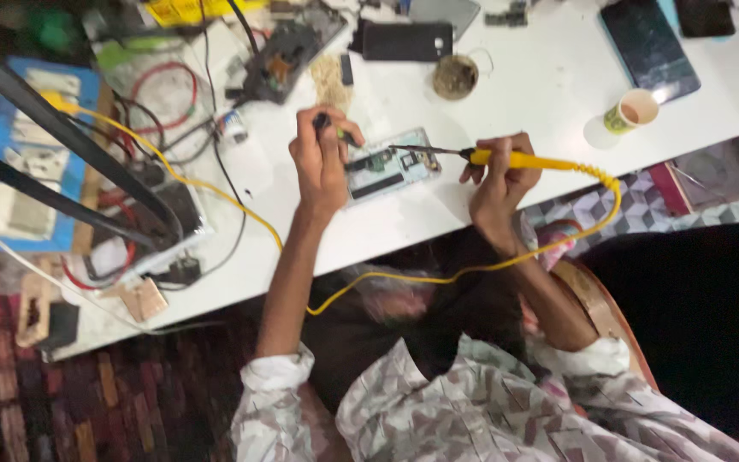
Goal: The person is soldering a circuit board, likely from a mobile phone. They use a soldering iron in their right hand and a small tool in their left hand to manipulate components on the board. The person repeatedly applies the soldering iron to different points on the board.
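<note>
Yellow soldering iron clenched in my right hand, tip on opened phone; left hand pinches small dark tool. Soldering underway, I judge; next needs steady tip.

Left hand hides small dark tool (blurred); iron tip indistinct.

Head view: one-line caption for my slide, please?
Right hand holds a yellow soldering iron to an opened phone on the white table; left hand pinches a small tool.
</note>
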